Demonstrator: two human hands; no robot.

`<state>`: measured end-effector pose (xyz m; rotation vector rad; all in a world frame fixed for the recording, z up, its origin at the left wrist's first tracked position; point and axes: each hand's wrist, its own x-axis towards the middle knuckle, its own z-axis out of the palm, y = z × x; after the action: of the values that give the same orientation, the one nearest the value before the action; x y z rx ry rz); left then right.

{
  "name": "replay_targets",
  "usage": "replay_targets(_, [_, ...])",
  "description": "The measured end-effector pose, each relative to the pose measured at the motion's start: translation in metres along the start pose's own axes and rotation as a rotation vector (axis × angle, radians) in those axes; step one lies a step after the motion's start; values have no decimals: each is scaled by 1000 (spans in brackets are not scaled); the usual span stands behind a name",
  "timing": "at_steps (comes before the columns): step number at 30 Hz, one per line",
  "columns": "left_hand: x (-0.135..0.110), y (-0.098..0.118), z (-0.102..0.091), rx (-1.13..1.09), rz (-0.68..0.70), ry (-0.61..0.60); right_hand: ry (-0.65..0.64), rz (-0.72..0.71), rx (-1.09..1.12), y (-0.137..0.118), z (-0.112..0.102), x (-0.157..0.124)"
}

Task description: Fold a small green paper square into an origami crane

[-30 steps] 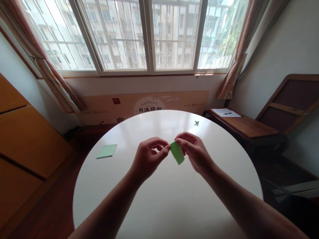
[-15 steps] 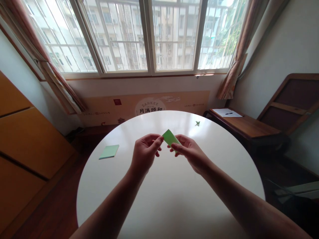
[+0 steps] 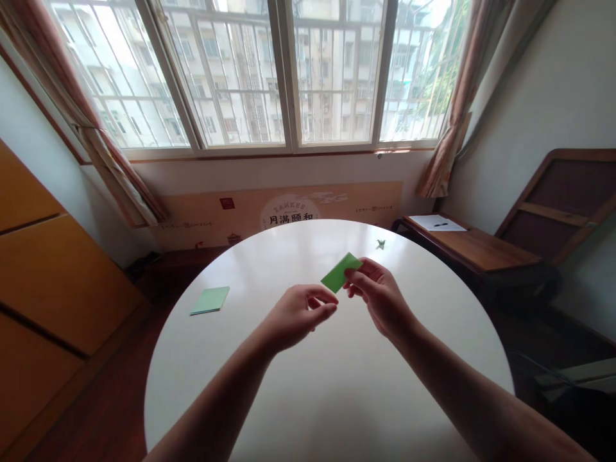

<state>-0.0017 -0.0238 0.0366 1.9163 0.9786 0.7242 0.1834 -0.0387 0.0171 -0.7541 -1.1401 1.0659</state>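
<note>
A folded piece of green paper [image 3: 338, 274] is pinched between the thumb and fingers of my right hand [image 3: 378, 289], held up over the white round table [image 3: 308, 398]. Just below the paper's lower left corner is my left hand [image 3: 303, 313]. Its thumb and fingers are curved with a gap between them, and nothing shows in it. On the table's left side lies a stack of pale green paper squares [image 3: 210, 300]. A small folded green paper figure [image 3: 380, 244] sits near the far right edge.
Beyond the table, a printed cardboard panel [image 3: 337, 204] stands under the barred window. To the right is a low wooden table [image 3: 486, 247] bearing a white sheet [image 3: 433, 222] and a dark pen. An orange cabinet [image 3: 38, 282] stands at the left.
My left hand has come off the green paper and moved down and slightly right. My right hand has turned the paper, so its long side now slants up to the right.
</note>
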Motion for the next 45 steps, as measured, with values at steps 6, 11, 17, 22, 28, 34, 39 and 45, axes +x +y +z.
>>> replay_targets(6, [1,0,-17,-95,119,316,-143,-63,-330,-10,4,-7])
replay_targets(11, [-3,7,-6,-184,125,198,-223,-83,-438,-14,8,-12])
replay_targets(17, [-6,14,5,-271,87,248,-242,-71,-301,-13,8,-13])
replay_targets(22, [-8,18,9,-375,48,258,-178,-48,-147,-11,8,-15])
replay_targets(28, [-11,19,10,-435,47,261,-129,-34,-75,-11,10,-18])
replay_targets(34, [-12,22,10,-470,42,263,-121,-40,-68,-12,9,-19])
replay_targets(39, [-12,22,10,-474,52,257,-117,-52,-72,-11,9,-18])
replay_targets(45, [-11,20,11,-452,48,264,-105,-60,-94,-8,7,-18])
